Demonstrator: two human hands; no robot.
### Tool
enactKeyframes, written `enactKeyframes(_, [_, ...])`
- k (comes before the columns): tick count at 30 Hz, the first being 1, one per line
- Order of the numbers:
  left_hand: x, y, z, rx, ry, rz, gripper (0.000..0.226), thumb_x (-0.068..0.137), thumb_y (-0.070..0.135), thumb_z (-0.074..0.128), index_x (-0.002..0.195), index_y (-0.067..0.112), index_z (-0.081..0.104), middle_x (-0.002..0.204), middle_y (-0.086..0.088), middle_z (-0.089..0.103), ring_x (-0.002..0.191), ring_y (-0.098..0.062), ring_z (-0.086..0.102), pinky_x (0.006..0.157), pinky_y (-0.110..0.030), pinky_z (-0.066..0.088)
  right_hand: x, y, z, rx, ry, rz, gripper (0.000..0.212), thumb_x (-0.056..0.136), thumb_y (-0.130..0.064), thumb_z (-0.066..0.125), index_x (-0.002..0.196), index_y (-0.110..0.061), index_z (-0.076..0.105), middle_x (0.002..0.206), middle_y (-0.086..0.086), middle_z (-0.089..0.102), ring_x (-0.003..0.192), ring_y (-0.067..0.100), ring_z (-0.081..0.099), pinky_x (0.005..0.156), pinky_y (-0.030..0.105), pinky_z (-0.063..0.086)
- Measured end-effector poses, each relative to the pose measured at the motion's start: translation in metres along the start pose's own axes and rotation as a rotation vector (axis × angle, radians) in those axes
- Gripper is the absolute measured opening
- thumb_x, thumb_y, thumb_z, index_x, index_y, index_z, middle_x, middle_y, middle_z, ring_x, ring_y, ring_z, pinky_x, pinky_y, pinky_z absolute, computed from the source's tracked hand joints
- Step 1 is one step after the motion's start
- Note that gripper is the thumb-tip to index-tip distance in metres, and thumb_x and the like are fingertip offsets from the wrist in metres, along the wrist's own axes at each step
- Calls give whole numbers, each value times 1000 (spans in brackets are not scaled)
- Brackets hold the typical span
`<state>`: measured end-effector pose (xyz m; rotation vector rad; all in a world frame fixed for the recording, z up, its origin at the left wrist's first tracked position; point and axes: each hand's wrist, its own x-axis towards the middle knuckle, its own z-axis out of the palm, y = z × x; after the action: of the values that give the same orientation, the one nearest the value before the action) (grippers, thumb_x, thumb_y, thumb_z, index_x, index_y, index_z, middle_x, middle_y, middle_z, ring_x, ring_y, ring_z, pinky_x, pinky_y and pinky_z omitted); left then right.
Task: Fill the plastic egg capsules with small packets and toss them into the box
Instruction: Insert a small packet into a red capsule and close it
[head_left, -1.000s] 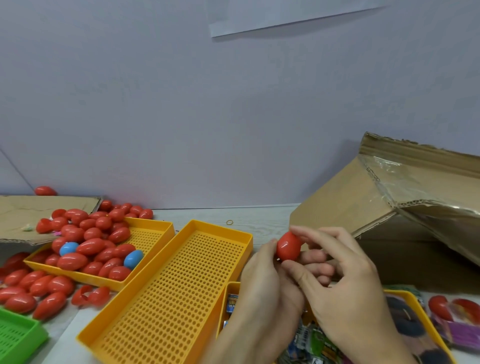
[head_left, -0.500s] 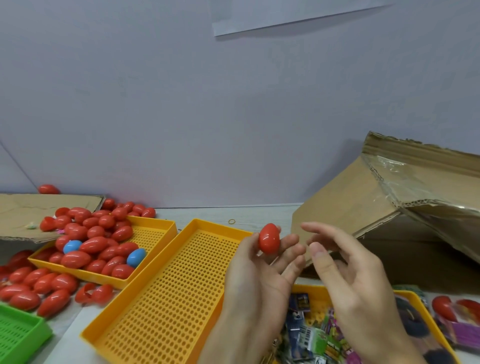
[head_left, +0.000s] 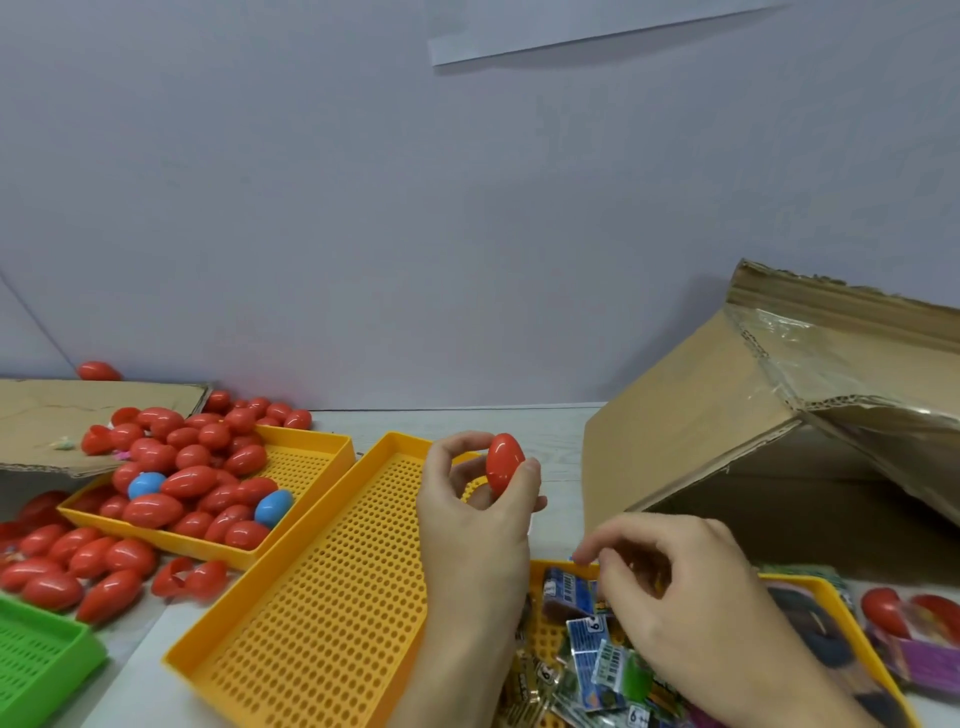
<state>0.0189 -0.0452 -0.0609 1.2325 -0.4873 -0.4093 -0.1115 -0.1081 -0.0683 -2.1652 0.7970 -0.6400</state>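
Red egg capsule (head_left: 504, 464) is sitting closed between your left hand's (head_left: 475, 512) thumb and curled fingers, which are gripping it upright above the far end of the empty yellow perforated tray (head_left: 322, 582). Your right hand (head_left: 675, 597) is hovering lower, fingers curled downward over the small packets (head_left: 592, 644) lying in the near yellow tray (head_left: 831, 587); whether its fingertips are pinching one, you cannot tell from this angle. Beyond your hands, the cardboard box (head_left: 691, 421) is lying tipped with its opening facing you on the right. On the left, another yellow tray (head_left: 311, 447) is holding a heap of red and blue eggs (head_left: 192, 483), with a green tray (head_left: 36, 660) nearer the corner.
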Motion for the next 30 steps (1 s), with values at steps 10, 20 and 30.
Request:
enactKeyframes(10, [1, -1, 0, 55, -14, 4, 25, 84, 8, 75, 102, 18, 60, 103, -10, 66, 77, -23, 72, 62, -20, 56, -5, -7, -24, -218, -349, 162, 22, 67, -68, 73, 76, -48, 70, 71, -24, 66, 69, -4, 59, 56, 16, 49])
enactKeyframes(20, [1, -5, 1, 59, -40, -3, 24, 84, 5, 73, 101, 17, 59, 101, -13, 66, 76, -23, 71, 62, -23, 57, -7, -3, -25, -55, -278, 99, 12, 71, -49, 80, 69, -41, 72, 67, -20, 66, 58, -5, 54, 54, 11, 45])
enactKeyframes(30, [2, -7, 4, -79, -165, -121, 17, 98, 4, 50, 101, 13, 64, 84, -10, 66, 64, -21, 66, 57, -26, 54, -4, -1, -15, 325, 156, 120, 25, 66, -56, 65, 73, -35, 77, 72, -16, 73, 70, -4, 66, 56, 9, 45])
